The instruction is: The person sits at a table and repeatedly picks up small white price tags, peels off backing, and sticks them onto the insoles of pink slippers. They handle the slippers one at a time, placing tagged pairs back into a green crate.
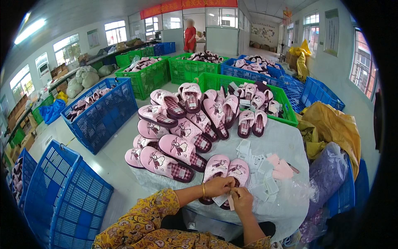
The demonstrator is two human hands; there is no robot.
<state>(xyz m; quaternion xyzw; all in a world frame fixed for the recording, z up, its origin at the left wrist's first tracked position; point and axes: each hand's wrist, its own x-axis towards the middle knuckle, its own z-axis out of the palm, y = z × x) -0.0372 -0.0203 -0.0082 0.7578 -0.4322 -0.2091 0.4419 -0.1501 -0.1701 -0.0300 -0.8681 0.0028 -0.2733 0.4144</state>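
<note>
A pair of pink slippers (pixel 216 165) with checked insoles lies in front of me at the table's near edge. Over them my left hand (pixel 217 186) is closed, fingertips pinched against those of my right hand (pixel 241 199). What lies between the left fingertips is too small to make out. A pink paper tag (pixel 231 203) hangs from the closed right fingers, and a white tag (pixel 219 200) shows just under the left hand. Stacked slippers (pixel 166 159) fill the table's left side; another pair (pixel 252 123) rests farther back. Loose white tags (pixel 265 184) and pink tags (pixel 280 167) lie to the right.
A green crate (pixel 286 108) of slippers adjoins the table's far side. Blue crates (pixel 99 120) stand on the left, with another blue crate (pixel 68 199) nearer. Yellow sacks (pixel 331 128) and a purple bag (pixel 329 176) crowd the right. A person in red (pixel 190 37) stands far back.
</note>
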